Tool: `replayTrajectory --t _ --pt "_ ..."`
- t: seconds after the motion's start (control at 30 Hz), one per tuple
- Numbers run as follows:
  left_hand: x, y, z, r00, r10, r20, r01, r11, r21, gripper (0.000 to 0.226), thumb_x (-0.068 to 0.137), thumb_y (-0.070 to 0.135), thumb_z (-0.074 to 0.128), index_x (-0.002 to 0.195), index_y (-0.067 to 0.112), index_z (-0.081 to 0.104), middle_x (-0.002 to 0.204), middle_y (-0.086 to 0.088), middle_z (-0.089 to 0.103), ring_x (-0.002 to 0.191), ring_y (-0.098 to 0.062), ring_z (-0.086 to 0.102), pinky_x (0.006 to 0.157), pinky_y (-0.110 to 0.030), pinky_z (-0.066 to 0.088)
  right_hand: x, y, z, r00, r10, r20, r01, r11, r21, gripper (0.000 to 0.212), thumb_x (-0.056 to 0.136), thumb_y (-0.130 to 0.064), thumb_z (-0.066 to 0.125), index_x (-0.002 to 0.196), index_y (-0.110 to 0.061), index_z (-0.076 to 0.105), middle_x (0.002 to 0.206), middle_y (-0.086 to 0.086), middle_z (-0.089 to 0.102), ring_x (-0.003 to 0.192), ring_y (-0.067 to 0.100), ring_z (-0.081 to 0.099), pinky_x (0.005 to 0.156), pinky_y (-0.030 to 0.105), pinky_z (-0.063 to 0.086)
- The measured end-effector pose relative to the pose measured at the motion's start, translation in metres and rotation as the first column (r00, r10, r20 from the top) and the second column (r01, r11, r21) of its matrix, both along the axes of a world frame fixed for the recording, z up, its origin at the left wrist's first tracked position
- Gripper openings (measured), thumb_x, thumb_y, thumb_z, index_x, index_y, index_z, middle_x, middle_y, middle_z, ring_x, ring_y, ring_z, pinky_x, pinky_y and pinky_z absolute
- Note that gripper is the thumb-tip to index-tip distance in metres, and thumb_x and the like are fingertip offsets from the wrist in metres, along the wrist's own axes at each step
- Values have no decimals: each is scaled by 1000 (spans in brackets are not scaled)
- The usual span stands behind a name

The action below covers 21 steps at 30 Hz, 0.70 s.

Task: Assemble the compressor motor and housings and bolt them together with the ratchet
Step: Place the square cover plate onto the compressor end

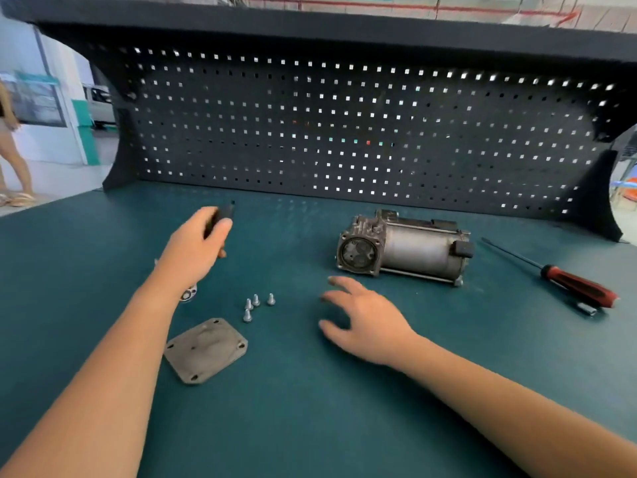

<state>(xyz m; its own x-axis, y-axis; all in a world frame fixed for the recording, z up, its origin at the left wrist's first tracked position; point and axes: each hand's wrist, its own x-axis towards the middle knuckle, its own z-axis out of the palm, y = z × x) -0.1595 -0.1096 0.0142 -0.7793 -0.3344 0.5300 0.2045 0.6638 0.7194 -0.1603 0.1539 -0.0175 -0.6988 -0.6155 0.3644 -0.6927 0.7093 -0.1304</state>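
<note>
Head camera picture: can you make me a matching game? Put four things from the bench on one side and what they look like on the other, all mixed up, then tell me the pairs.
Things:
1. compressor
2. bolts
3. cover plate
4. screwdriver

Looks:
A. red and black handle
B. small and silver, in a little cluster
C. flat, with a hole at each corner
D. lying on its side in front of the pegboard

Pairs: 1-D, 2-B, 3-C, 4-A.
</note>
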Motion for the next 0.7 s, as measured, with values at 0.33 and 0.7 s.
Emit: replayTrajectory --t 0.33,0.7 --pt "-9 12 -34 968 -3 252 74 960 -271 30 92 21 57 122 19 60 113 -1 66 104 -23 58 83 -28 40 100 -57 -2 893 448 38 -446 873 197 56 80 -65 57 121 -27 57 127 -9 53 121 9 45 103 26 34" --pt "0 45 -16 972 -139 188 181 956 -229 12 88 17 61 90 23 70 86 13 64 79 -6 61 72 -14 41 45 26 1 835 289 -468 -314 949 28 18 89 -10 57 76 -6 70 68 6 64 56 22 61 46 27 49"
